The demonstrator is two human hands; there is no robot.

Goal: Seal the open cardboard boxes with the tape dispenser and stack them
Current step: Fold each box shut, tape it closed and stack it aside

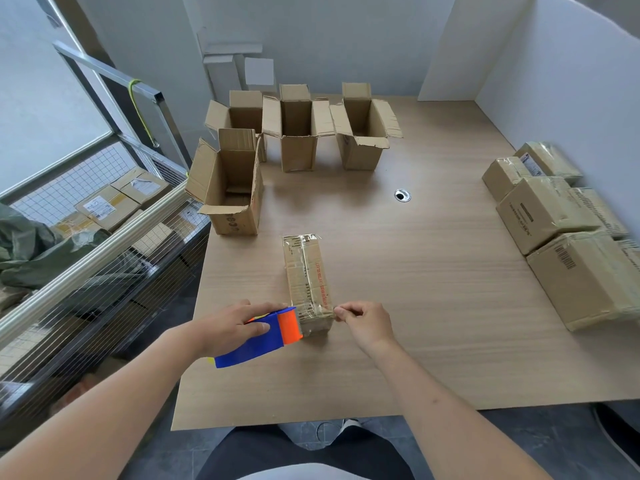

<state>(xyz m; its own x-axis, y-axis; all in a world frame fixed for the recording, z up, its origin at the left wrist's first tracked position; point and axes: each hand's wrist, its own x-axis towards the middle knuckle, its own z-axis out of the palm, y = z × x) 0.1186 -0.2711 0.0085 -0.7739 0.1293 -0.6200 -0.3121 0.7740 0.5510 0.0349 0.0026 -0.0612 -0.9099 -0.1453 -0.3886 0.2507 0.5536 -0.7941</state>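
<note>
Near the front edge of the counter (433, 306) lies the closed box (306, 278), long axis running straight away from the person. Left hand (232, 327) is wrapped around the tape dispenser (263, 336), its orange head touching the box's near end. Right hand (363, 322) has fingers (341, 311) pinched at the near right corner, probably on tape. Four open boxes (298, 128) wait at the back, sealed ones (554, 216) on the right.

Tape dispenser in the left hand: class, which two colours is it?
Blue body with an orange front on the tape dispenser, clearest in the head view.
</note>
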